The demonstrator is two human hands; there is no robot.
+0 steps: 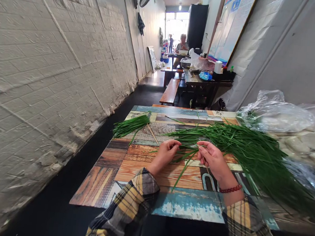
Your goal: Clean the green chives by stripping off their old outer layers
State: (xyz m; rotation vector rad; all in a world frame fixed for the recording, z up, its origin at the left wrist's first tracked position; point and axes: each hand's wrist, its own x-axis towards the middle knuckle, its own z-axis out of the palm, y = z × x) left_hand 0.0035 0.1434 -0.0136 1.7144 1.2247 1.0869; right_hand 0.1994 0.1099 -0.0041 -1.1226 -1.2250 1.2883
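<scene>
Both hands hang over the middle of the counter [154,174], and the main heap of long green leaves [228,137] lies past them, from twelve round to three o'clock of the right hand [213,162], which is plainly the nearer one to its bulk. The heap's long axis runs roughly from ten to four o'clock, its narrow end thinning out at about one o'clock of the left hand [165,154], just beside those fingertips, and its far end spilling toward clear plastic bags [281,109] at two o'clock of the right hand. The right thumb and fingers pinch a thin pale strand [211,177] that trails toward five o'clock; whether they also touch the heap's near edge I cannot tell. The left fingers curl inward; whether they press together or grip anything is unclear. A loose leaf [181,175] slants between the hands toward seven o'clock. The smaller bundle [131,126] sits apart at ten o'clock of the left hand, its length running eight to two, with a thin straw [153,134] reaching from it toward that hand.
</scene>
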